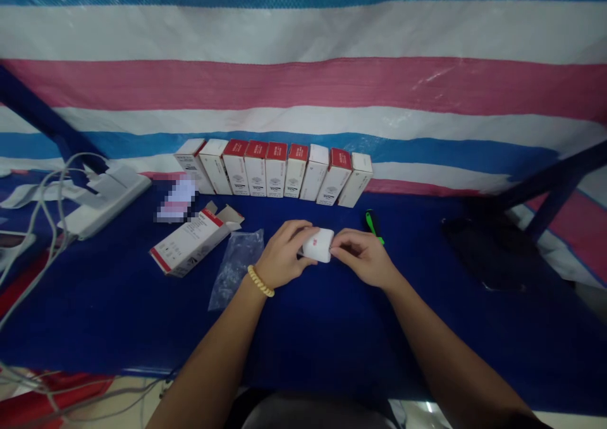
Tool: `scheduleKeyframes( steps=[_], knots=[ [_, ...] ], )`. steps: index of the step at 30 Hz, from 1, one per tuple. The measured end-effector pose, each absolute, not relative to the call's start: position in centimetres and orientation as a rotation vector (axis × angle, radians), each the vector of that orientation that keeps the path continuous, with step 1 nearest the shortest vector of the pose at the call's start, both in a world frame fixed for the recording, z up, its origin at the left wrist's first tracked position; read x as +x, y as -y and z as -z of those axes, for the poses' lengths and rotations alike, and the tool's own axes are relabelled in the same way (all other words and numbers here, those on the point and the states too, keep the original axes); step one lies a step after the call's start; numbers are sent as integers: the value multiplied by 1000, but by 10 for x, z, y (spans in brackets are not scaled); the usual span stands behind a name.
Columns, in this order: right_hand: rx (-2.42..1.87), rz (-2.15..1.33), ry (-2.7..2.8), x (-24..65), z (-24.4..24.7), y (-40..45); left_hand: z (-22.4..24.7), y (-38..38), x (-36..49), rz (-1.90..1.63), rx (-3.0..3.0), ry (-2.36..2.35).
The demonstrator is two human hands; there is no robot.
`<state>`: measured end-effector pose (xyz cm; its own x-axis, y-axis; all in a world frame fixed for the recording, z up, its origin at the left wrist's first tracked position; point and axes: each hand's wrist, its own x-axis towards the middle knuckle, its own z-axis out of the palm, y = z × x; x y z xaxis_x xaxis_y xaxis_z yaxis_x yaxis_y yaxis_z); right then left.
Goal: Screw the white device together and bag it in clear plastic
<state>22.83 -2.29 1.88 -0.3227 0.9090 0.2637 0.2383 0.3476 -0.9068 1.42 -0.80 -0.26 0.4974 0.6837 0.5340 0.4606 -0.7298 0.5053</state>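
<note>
Blue cloth table (332, 328), striped tarp behind. At frame centre I see a small white block (317, 244) pinched from both sides: left hand (284, 255) curled round its left end, right hand (363, 257) fingertips on its right edge. Both forearms reach up from the bottom. Left of them lie an open carton (192, 242), contents unseen, and a clear bag (236, 266); boxes (272, 169) line the back.
</note>
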Motion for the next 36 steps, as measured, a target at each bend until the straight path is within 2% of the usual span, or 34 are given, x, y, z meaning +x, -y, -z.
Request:
scheduleKeyframes(
  steps=[6,14,20,30,36],
  knots=[
    [-1154,-1071,1799,229,-14,21,4,7,13,-1027,2654,-937],
    [-973,-1587,1295,231,-4,15,4,10,18,-1097,2556,-860],
    [-900,-1780,1152,229,-5,17,2,16,21,-1048,2461,-824],
    [-963,-1667,1189,203,-3,25,3,22,35,-1052,2533,-1031],
    [-1013,-1284,1370,200,-2,28,2,22,34,-1215,2274,-1020]
  ],
)
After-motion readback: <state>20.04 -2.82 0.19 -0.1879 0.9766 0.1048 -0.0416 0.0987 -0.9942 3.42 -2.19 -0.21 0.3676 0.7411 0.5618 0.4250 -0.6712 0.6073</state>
